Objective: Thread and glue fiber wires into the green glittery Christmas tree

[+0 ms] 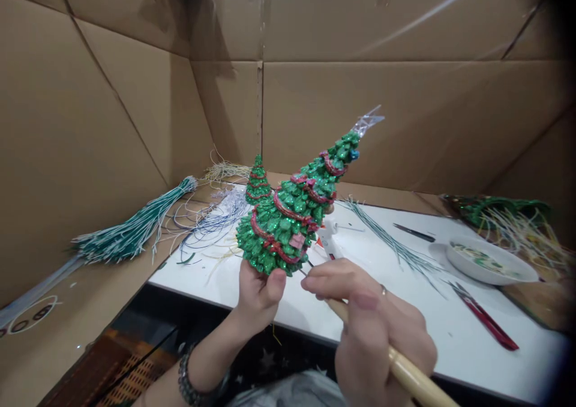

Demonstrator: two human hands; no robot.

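A green glittery Christmas tree figurine (288, 215), with red garlands, a pink square ornament and a clear star on top, leans up to the right. My left hand (258, 296) is closed around its base, thumb at the lower edge, with other fingers behind it. My right hand (382, 329) grips the pale wooden handle of a tool (407, 374). The tool's thin metal shaft reaches toward the underside of the tree; whether its tip touches is hidden. Behind stands a smaller green tree (258, 182) with red garlands.
Bundled green-and-white wires (130, 233) lie left, loose blue wires (220, 215) beside them. Green wires (391, 239) cross the white tabletop (306, 308). On the right are red-handled snips (488, 320), a dark pointed tool (414, 233) and a white bowl (490, 263). Cardboard walls (382, 113) surround the table.
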